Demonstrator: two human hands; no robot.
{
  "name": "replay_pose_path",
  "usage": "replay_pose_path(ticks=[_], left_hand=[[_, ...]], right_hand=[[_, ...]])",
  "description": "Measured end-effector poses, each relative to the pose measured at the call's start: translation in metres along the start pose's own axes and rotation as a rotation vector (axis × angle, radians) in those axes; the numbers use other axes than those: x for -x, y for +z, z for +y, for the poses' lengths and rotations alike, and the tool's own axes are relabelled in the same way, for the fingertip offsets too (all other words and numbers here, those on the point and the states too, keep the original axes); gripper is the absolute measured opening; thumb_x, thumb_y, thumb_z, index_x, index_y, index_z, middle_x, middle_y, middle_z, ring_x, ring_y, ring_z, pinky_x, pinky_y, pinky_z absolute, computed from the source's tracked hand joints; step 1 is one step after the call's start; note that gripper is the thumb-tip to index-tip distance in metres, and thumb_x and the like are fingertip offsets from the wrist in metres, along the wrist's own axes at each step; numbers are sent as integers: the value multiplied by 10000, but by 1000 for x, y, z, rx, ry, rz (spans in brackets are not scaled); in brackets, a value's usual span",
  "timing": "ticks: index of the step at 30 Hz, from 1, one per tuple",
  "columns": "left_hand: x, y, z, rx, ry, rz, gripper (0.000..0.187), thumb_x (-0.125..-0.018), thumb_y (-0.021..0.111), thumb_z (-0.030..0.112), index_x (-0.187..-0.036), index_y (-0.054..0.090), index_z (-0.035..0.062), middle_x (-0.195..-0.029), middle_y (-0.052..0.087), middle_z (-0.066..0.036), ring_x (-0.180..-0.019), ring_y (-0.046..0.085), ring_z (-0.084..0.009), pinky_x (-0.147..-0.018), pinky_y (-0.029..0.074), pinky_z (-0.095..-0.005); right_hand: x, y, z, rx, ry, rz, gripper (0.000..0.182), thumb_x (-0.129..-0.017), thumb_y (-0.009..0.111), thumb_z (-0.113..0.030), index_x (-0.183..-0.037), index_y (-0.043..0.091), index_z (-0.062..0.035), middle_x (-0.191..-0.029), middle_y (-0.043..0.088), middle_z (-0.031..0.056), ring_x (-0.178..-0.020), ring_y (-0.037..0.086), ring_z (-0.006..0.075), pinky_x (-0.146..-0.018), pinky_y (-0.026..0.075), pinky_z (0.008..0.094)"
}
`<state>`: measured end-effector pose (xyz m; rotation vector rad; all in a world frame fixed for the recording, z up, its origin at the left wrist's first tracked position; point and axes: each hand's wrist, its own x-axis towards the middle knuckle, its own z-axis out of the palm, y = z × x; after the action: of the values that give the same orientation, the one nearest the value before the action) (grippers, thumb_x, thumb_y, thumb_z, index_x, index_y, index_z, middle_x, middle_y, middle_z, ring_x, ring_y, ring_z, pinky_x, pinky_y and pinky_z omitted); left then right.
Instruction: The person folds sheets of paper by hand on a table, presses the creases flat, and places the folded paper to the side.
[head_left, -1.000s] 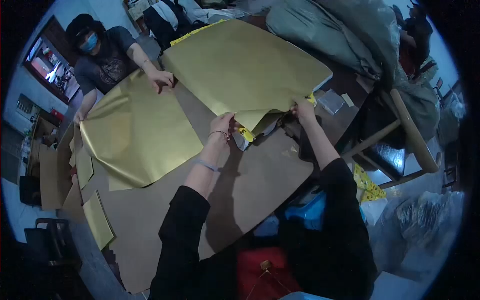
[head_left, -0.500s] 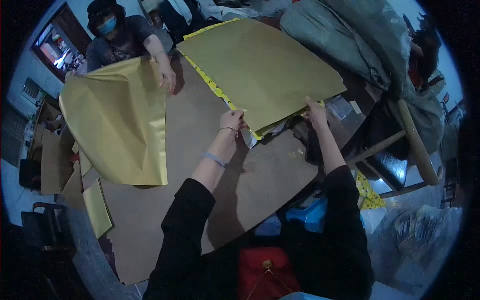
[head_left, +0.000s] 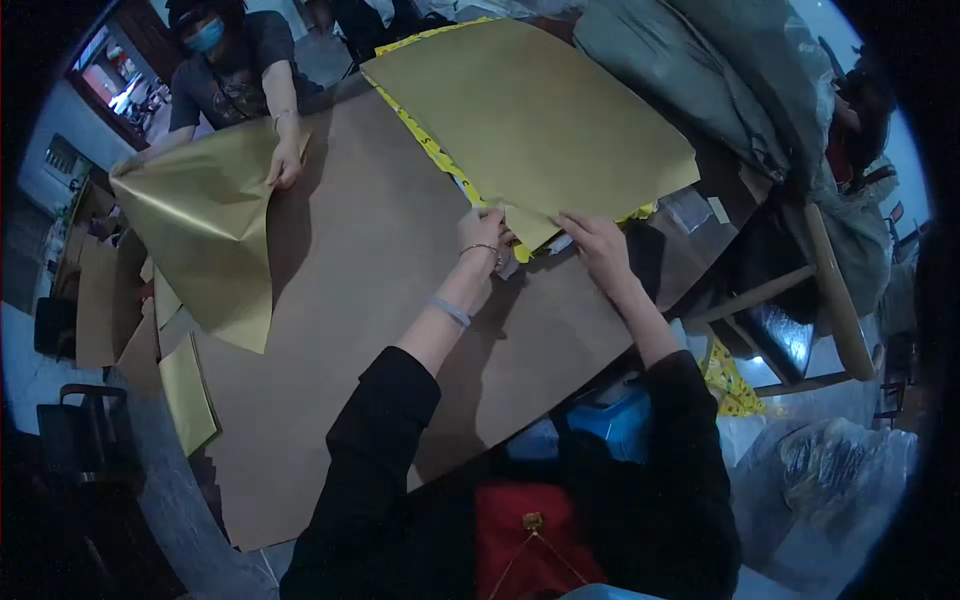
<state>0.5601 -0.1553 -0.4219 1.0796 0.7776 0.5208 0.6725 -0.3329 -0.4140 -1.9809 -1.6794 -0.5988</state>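
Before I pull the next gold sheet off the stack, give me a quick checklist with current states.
1. Left hand on the near corner of the gold sheet stack: ok, its fingers touch the edge.
2. Right hand on the same corner: ok, it rests flat beside the left.
3. Only one sheet separated: cannot tell, the layers at the corner are hidden by the hands.
4. Bare brown board in front of the stack to lay a sheet on: ok.
5. Co-worker's hand away from the stack: ok, it holds a separate gold sheet at the far left.
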Motion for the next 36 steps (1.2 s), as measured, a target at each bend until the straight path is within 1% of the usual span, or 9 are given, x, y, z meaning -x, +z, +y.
replay_pose_path(ticks=[2,8,11,13,18,21,26,32,36], left_hand=[[4,8,0,128,-39,13,244,-878,599,121,-979,540,-93,-886,608,-132,-717,630,-209,-644,579,-302],[4,8,5,92,-101,-57,247,-862,610,100,-969,528,-107,-885,615,-147,-706,639,-232,-615,584,-317],[4,-3,2,16,-112,-84,222,-851,611,95,-960,548,-88,-850,626,-140,-660,638,-214,-580,574,-307],[-4,-11,-8,69,-146,-124,242,-855,607,105,-991,547,-87,-875,629,-139,-678,644,-215,-590,575,-308],[5,-8,6,-9,-193,-112,288,-879,608,153,-1042,529,-71,-944,624,-137,-778,649,-241,-649,583,-337],[-3,-13,-1,74,-227,-176,293,-899,593,193,-1035,537,-61,-960,624,-133,-813,649,-231,-681,580,-323],[6,-9,6,-20,-200,-262,311,-934,534,194,-1101,505,-66,-985,627,-129,-849,650,-223,-730,573,-301],[4,-6,-4,48,-215,-283,312,-943,519,198,-1116,509,-62,-1002,624,-139,-870,655,-218,-728,573,-294],[6,-6,-5,32,-214,-288,316,-945,515,194,-1118,498,-70,-1002,623,-136,-871,657,-220,-724,571,-295]], right_hand=[[-1,5,7,-16,13,102,422,-713,587,-41,-1121,607,-148,-1035,624,51,-940,593,261,-780,472,372],[2,-7,13,120,17,16,246,-790,594,-113,-1026,657,-138,-997,641,26,-929,587,202,-809,424,364],[8,-7,3,89,-39,54,287,-749,662,-123,-1036,646,-136,-981,636,21,-885,578,201,-804,412,368],[9,-9,-9,95,-71,86,193,-766,668,-146,-953,657,-104,-950,643,14,-890,572,204,-804,412,368],[12,2,-11,64,-103,138,225,-712,700,-129,-934,664,-114,-946,645,13,-850,580,195,-793,421,369],[17,15,-1,-53,-59,115,265,-726,677,-71,-988,652,-93,-990,630,30,-877,585,242,-774,430,381],[8,14,-5,-231,224,180,132,-708,694,-62,-836,677,-34,-847,652,94,-840,599,295,-775,445,391],[6,13,-1,-348,467,65,155,-722,692,-86,-864,678,-28,-830,663,121,-777,636,267,-727,486,338],[5,16,3,-316,409,101,145,-727,692,-95,-859,679,-34,-801,659,123,-751,639,260,-679,490,328]])
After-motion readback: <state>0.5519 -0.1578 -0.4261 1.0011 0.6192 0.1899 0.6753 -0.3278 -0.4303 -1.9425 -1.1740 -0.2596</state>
